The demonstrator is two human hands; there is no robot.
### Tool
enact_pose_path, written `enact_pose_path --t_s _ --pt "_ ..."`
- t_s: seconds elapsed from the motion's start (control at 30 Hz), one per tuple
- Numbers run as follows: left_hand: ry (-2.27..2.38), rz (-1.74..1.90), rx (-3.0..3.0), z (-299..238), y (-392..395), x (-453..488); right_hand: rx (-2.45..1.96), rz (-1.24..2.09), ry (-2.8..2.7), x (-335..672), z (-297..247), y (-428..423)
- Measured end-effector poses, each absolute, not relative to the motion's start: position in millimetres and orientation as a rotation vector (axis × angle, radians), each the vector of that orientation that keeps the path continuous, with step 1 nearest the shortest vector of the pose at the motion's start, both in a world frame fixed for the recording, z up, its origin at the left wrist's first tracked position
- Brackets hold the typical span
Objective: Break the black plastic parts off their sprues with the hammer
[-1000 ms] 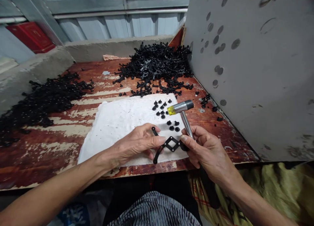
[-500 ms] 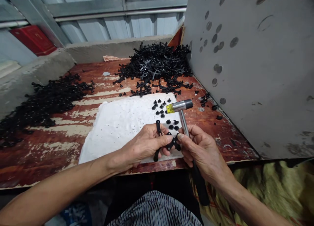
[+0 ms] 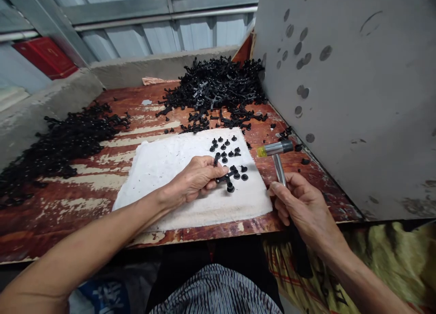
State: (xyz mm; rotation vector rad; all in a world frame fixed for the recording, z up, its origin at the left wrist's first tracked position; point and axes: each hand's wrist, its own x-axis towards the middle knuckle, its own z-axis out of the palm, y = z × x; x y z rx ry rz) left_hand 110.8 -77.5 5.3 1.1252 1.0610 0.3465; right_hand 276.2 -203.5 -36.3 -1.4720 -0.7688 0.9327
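Observation:
Over the white cloth (image 3: 163,168), my left hand (image 3: 195,175) pinches a black branched part with round knobs at its ends (image 3: 229,181). Its centre is partly covered by my thumb and fingers. My right hand (image 3: 299,200) is wrapped round a mallet (image 3: 279,166) with a metal neck, a yellow face on one end of its head and a black face on the other. The mallet's head points up and away, right of the cloth. Several small black round studs (image 3: 224,154) stand on the cloth just beyond my left hand.
A big heap of black parts (image 3: 218,84) lies at the back of the worn red table (image 3: 136,118). Another heap (image 3: 57,146) is at the left. A grey panel (image 3: 357,114) walls off the right side, with loose studs (image 3: 304,161) near its foot.
My hands have moved apart. The left has taken the black part forward and lowered it toward the cloth; the right has drawn the mallet away to the right.

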Motion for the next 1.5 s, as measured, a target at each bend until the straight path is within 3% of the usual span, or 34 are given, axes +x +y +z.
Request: enact_pose_path --t_s 1.5 --pt "1.191 0.323 1.336 -2.3 -73.5 125.1 -1.394 1.011 -0.699 284.3 -45.6 -203.9"
